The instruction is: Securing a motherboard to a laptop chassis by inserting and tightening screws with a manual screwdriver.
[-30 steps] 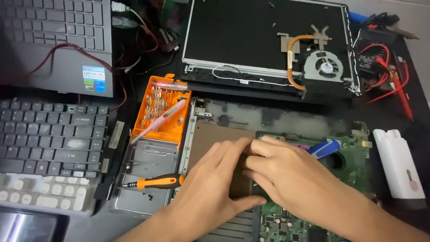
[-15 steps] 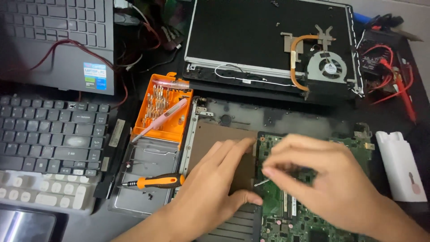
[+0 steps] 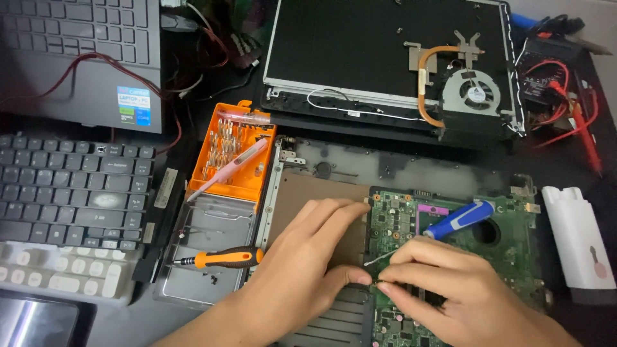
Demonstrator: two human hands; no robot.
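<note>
A green motherboard (image 3: 398, 215) lies in the open laptop base (image 3: 334, 170). My left hand (image 3: 302, 270) rests flat on the brown panel beside the board, its thumb tip at the board's left edge. My right hand (image 3: 450, 292) lies over the board's near part, thumb and forefinger pinched together at that same edge, right by a thin white wire (image 3: 378, 258). What the fingers pinch is too small to make out. A blue-handled screwdriver (image 3: 459, 218) lies on the board just beyond my right hand.
An orange-handled screwdriver (image 3: 225, 259) lies on a metal tray left of my hands. Behind it sits an orange bit case (image 3: 234, 154) with a pink tool (image 3: 228, 170). A fan with copper heat pipe (image 3: 472, 96), a keyboard (image 3: 71, 186) and a white block (image 3: 578, 238) surround the work.
My right hand has drawn back toward me along the board, uncovering the blue-handled screwdriver and the board's far part. My left hand has stayed in place.
</note>
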